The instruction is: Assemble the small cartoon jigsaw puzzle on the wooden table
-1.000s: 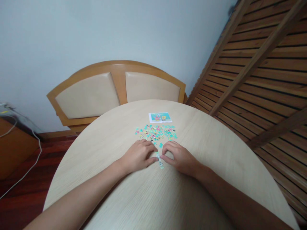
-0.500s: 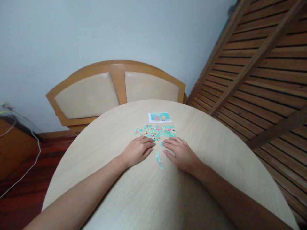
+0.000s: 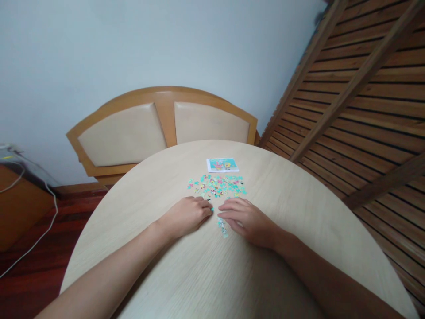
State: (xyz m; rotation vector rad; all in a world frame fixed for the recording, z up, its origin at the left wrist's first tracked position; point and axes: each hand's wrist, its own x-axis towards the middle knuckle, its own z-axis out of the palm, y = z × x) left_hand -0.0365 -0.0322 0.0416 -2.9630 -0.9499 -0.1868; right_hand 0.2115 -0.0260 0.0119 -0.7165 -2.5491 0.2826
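My left hand rests on the table with its fingers curled together, and a small teal puzzle piece shows at its fingertips. Opposite it, my right hand has its fingers stretched out and the thumb apart, over the upper end of a short strip of joined puzzle pieces. Whether those fingertips touch the strip I cannot tell. Just beyond both hands lies a spread of loose puzzle pieces in teal, pink and yellow. Behind them is a picture card with pink and yellow cartoon figures on teal.
All of this lies on a round light-wood table. A wooden bench back with cream pads stands beyond it against a pale wall. Slatted wood leans at the right, and a white cable hangs at the left.
Both hands have drawn slightly back from the loose pieces. My left fingers have curled more, with a teal piece now at their tips. The right fingertips have moved left, above the strip.
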